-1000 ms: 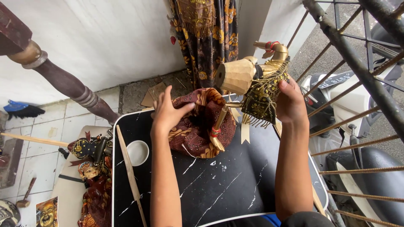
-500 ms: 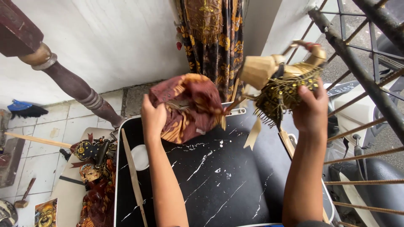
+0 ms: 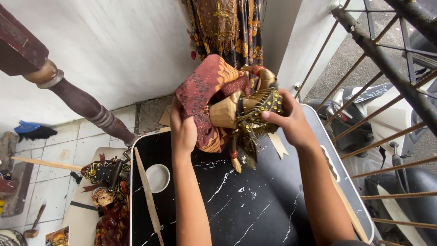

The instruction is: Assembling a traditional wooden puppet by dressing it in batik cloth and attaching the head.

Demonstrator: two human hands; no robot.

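Both hands grip a wooden puppet (image 3: pixel 246 111) above the black marble-patterned table (image 3: pixel 255 214): the left hand (image 3: pixel 183 132) is closed on its red batik cloth (image 3: pixel 205 89), the right hand (image 3: pixel 291 120) clasps the gold-studded body. At nine o'clock of the puppet lie a white dish (image 3: pixel 158 177) and a long wooden stick (image 3: pixel 148 196). More puppets (image 3: pixel 107 200) rest at eight o'clock over the tiled floor (image 3: pixel 68 150). A metal railing (image 3: pixel 387 68) stands at three o'clock, and patterned fabric (image 3: pixel 227 27) hangs against the white wall (image 3: pixel 114 54) at twelve.
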